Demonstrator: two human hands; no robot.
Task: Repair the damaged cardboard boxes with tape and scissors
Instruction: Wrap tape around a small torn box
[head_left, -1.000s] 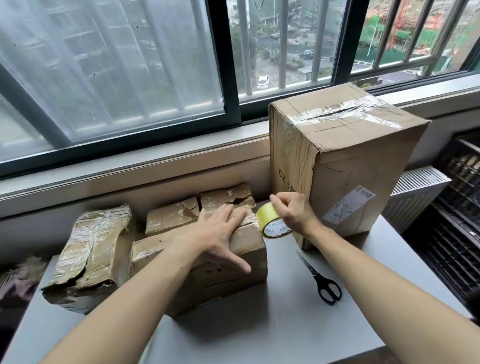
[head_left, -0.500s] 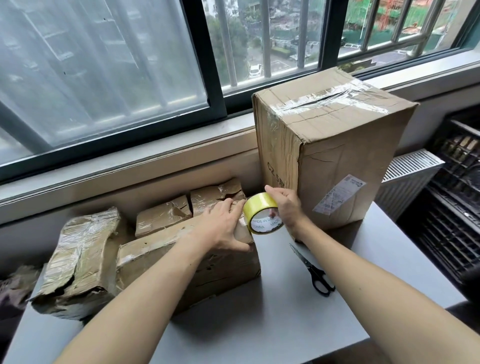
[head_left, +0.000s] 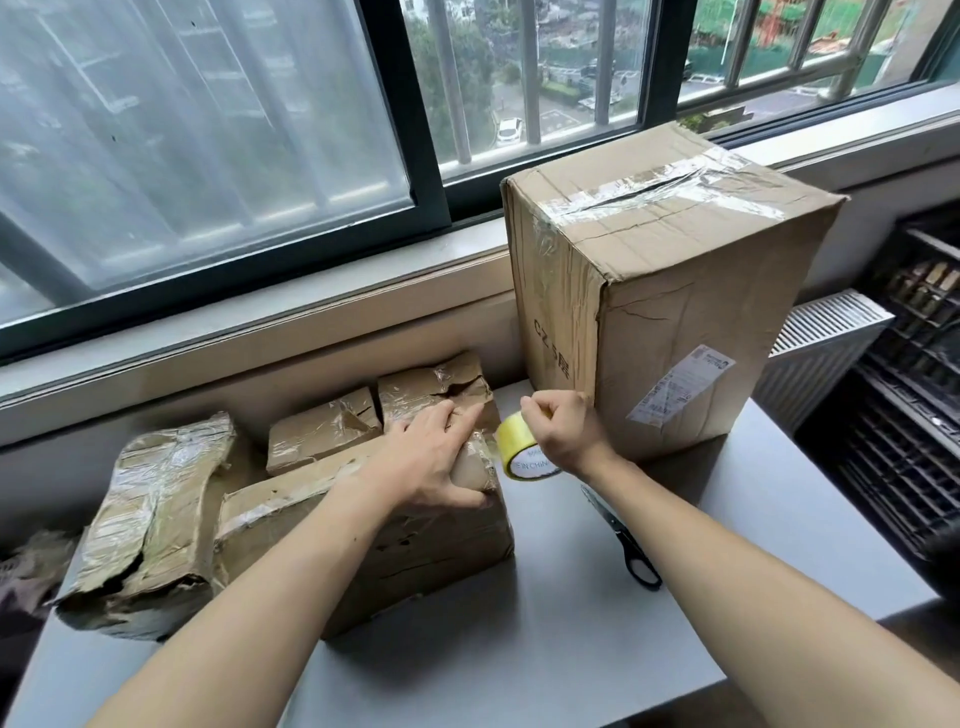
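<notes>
Fingers of the right hand clamp the yellow tape roll just right of the low box's corner, where the left hand presses flat, fingers spread (scissors lie nearer the right arm).

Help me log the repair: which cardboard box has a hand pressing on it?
The low box at the table's front, under the left hand. The tall box and the crushed ones beside and behind it are untouched.
</notes>
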